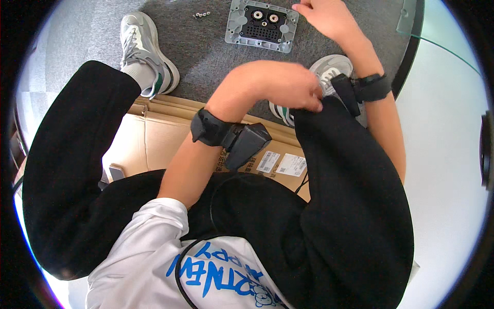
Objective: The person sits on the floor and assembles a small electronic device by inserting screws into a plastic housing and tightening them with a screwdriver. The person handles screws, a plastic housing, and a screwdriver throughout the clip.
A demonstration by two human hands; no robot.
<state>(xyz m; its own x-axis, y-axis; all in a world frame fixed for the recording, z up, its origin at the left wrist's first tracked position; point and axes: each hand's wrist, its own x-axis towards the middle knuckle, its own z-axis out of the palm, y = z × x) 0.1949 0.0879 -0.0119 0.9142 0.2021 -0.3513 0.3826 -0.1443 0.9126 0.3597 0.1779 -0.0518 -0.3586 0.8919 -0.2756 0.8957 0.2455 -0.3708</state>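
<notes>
A grey metal plate [232, 37] with a black perforated centre and two round silver fittings lies on the carpet. My right hand [329, 16] is at its far right corner, thumb and finger drawn close together. The top edge of the picture cuts off part of that hand, and anything it pinches cannot be made out. My left hand [296, 88] is bent over beside my right trouser leg [339, 134], its fingers curled and closed against the dark cloth. What lies inside those fingers is hidden. Several small silver metal pieces [201, 15] sit left of the plate.
Flat brown cardboard [139, 136] with white labels lies between my legs. My shoes [141, 44] rest on grey carpet [193, 67]. A white surface [442, 154] with a glass edge stands at the right. Black devices [247, 144] are strapped to both forearms, and a black cable [180, 262] crosses my shirt.
</notes>
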